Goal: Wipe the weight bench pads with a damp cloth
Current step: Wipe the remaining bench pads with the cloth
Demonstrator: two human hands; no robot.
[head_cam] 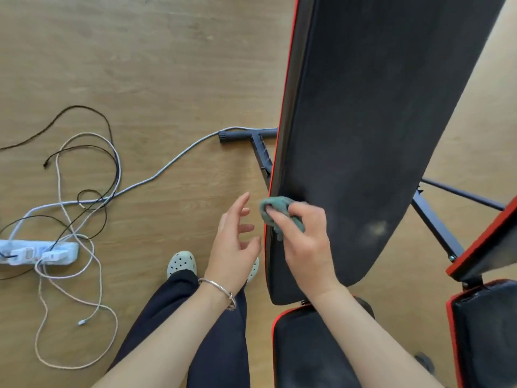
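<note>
A long black back pad (372,113) with red piping slants across the upper right of the head view. Below it sits the black seat pad (305,348). My right hand (305,242) is shut on a bunched teal cloth (275,207), which presses on the left edge of the back pad near its lower end. My left hand (236,242) hovers open just left of the pad, fingers spread, touching nothing. A silver bangle circles its wrist.
A second bench (484,326) with red-edged pads stands at the right. Dark metal frame bars (436,222) run beneath. On the wooden floor at left lie a white power strip (39,253) and tangled cables (84,191). My feet in pale clogs (181,263) stand beside the bench.
</note>
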